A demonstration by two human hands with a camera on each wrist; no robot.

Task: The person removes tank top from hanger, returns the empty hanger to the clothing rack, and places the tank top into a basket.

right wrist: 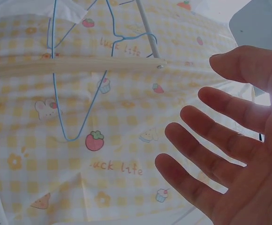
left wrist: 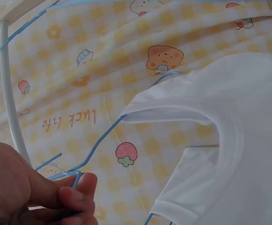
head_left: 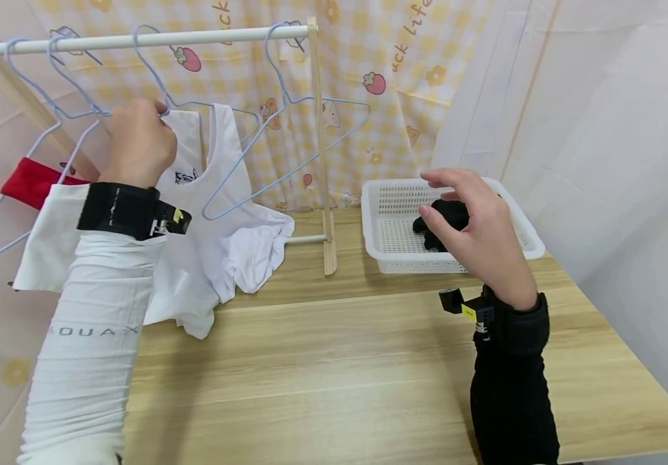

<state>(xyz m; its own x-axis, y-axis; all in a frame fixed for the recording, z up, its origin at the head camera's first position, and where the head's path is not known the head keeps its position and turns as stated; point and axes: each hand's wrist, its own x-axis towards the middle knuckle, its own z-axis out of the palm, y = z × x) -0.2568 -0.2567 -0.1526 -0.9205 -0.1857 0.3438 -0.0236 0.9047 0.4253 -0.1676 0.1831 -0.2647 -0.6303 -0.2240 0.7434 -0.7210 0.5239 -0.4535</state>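
Note:
My left hand (head_left: 142,142) pinches the neck of a blue wire hanger (left wrist: 98,143) below the rack's rail. A white shirt (head_left: 194,219) hangs from this hanger, one shoulder of it on the wire, and its lower part bunches down on the table. In the left wrist view the thumb and fingers close around the wire. Over the white basket (head_left: 371,226) at the right, my right hand (head_left: 485,232) is held with fingers spread and nothing in it. A black cloth item (head_left: 435,223) lies in the basket, partly hidden by that hand.
The clothes rack (head_left: 217,37) stands at the back left of the wooden table (head_left: 322,374). A bare blue hanger (head_left: 342,101) hangs near its right post. Towards the left, other hangers bear a red garment (head_left: 34,183) and a white garment (head_left: 49,239). A patterned curtain (head_left: 415,84) hangs behind.

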